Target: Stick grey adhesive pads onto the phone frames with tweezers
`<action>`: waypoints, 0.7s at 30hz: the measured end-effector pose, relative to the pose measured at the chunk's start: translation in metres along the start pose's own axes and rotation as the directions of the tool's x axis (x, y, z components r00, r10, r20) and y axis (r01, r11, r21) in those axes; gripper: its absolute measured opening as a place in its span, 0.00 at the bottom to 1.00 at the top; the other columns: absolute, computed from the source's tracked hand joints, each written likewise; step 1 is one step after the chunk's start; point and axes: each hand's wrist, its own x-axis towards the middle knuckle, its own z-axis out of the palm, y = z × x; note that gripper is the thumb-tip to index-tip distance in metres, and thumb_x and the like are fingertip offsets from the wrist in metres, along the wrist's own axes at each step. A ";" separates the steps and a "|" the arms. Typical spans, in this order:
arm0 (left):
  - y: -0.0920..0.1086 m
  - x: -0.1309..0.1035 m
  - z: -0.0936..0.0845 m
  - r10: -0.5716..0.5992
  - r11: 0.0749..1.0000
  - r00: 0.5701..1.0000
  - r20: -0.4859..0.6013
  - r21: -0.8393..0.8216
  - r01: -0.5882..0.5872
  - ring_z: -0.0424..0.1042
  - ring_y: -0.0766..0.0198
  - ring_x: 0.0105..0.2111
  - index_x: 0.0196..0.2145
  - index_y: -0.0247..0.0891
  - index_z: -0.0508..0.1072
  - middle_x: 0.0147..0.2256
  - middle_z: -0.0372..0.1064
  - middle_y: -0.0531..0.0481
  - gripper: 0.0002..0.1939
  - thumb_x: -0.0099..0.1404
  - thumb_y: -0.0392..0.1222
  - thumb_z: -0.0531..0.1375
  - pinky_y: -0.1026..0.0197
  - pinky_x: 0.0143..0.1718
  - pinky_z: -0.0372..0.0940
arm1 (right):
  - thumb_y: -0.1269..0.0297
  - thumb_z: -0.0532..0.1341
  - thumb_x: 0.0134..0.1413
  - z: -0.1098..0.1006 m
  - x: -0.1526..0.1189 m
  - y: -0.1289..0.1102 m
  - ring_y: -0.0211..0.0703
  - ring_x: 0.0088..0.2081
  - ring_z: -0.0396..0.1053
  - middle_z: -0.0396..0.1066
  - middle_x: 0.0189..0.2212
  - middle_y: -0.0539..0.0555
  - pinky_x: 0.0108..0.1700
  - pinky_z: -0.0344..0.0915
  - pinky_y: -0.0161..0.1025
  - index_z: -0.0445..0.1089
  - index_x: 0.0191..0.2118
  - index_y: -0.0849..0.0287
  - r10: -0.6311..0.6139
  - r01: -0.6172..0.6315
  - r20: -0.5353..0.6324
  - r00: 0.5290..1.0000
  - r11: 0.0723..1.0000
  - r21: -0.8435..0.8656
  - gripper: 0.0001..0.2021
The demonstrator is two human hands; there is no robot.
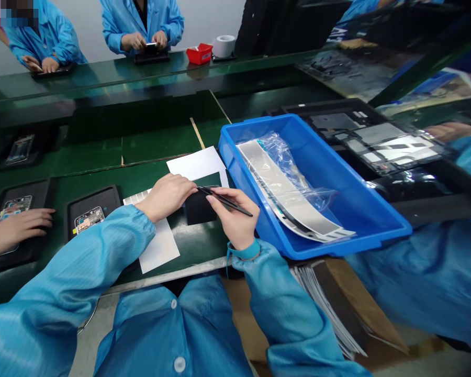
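Observation:
My right hand (236,217) is closed on dark tweezers (231,202), whose tip points left toward my left fingertips. My left hand (168,197) is bent over the near side of a dark sheet, its fingertips pressed together by the tweezer tip; what they pinch is too small to make out. Beneath both hands a black piece (200,208) lies over the green table. White sheets (159,246) show under and beside my left wrist, and another white sheet (198,164) lies beyond my hands.
A blue bin (351,209) with curved strips (286,191) and clear plastic stands at right. Left is a black tray (113,201) holding a phone part (89,219); a co-worker's hand (21,229) rests on another tray. People work across the bench near a red box (199,54).

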 end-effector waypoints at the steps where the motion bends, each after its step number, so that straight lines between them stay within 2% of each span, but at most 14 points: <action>1: 0.000 0.000 -0.001 0.000 1.000 1.000 -0.004 -0.002 0.000 0.73 0.60 0.35 0.39 0.36 0.75 0.34 0.76 0.46 0.18 0.76 0.44 0.48 0.58 0.39 0.62 | 0.67 0.71 0.51 0.000 0.000 0.000 0.46 0.40 0.79 0.80 0.38 0.53 0.48 0.76 0.44 0.77 0.38 0.56 -0.003 0.003 0.002 1.000 1.000 0.002 0.07; 13: 0.001 -0.005 -0.002 0.011 1.000 1.000 0.008 0.007 -0.011 0.74 0.60 0.37 0.40 0.36 0.75 0.36 0.77 0.46 0.19 0.76 0.45 0.47 0.58 0.39 0.61 | 0.64 0.72 0.49 0.002 0.000 -0.003 0.48 0.38 0.80 0.81 0.35 0.53 0.47 0.77 0.46 0.78 0.35 0.56 0.024 -0.024 -0.017 1.000 1.000 -0.012 0.07; 21: -0.001 -0.006 -0.001 -0.023 0.999 1.000 0.013 0.028 0.022 0.74 0.60 0.38 0.40 0.37 0.76 0.36 0.77 0.47 0.16 0.76 0.44 0.50 0.57 0.39 0.59 | 0.62 0.73 0.47 0.005 0.001 -0.001 0.49 0.36 0.80 0.81 0.33 0.53 0.45 0.77 0.47 0.78 0.33 0.56 0.076 -0.080 -0.061 0.995 0.995 -0.062 0.07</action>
